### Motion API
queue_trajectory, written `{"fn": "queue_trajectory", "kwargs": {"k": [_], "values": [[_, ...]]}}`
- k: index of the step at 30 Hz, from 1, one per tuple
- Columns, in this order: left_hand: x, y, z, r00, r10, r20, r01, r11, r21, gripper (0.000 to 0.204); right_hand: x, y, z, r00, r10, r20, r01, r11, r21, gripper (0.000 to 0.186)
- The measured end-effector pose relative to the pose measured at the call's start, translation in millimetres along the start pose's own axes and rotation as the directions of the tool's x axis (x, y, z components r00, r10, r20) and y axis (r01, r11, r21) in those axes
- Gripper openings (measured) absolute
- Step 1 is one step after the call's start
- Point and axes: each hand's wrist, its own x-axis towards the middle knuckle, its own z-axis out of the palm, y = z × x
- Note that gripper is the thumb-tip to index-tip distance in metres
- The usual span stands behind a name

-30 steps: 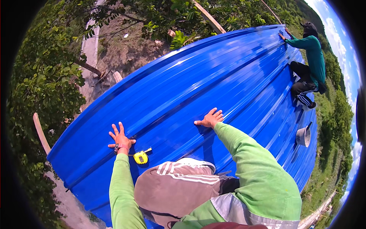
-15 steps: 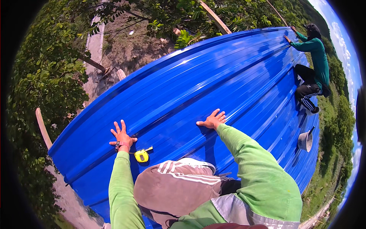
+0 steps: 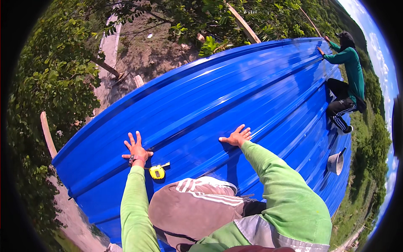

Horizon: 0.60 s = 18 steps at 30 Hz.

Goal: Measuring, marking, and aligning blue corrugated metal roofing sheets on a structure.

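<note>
Blue ribbed metal roofing sheets (image 3: 197, 126) spread out under me. My left hand (image 3: 137, 152), with a watch (image 3: 132, 159) at the wrist, lies on the sheet beside a raised rib, fingers spread. Just right of that wrist sits a yellow tape measure (image 3: 157, 171), with a short end of blade showing; no hand is on it. Farther right, my right hand (image 3: 238, 137) rests flat on the sheet, fingers stretched and thumb out to the left. Neither hand holds anything. My bent knee (image 3: 189, 206) is between my arms.
A person in a green top (image 3: 352, 71) crouches at the far right, both hands at the sheet's far edge. A grey bucket (image 3: 336, 162) stands on the roof at right. Wooden beams (image 3: 244, 25) jut past the upper edge, with trees (image 3: 54, 84) and ground below.
The view has shifted slightly, so the roof's far edge sits lower in the picture. Both my hands stay spread on the sheet, and the tape measure lies where it was.
</note>
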Motion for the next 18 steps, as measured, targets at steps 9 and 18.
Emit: {"fn": "queue_trajectory", "kwargs": {"k": [9,18], "values": [[0.3,0.4,1.2,1.0,0.01,-0.003,-0.01,1.0,0.003,0.12,3.3,1.3,1.6,1.0,0.003,-0.015,-0.003,1.0,0.002,0.145],[-0.5,0.5,1.1,1.0,0.007,0.003,-0.007,1.0,0.006,0.119,1.3,0.6,0.4,1.0,0.009,-0.007,-0.009,1.0,-0.017,0.145]]}}
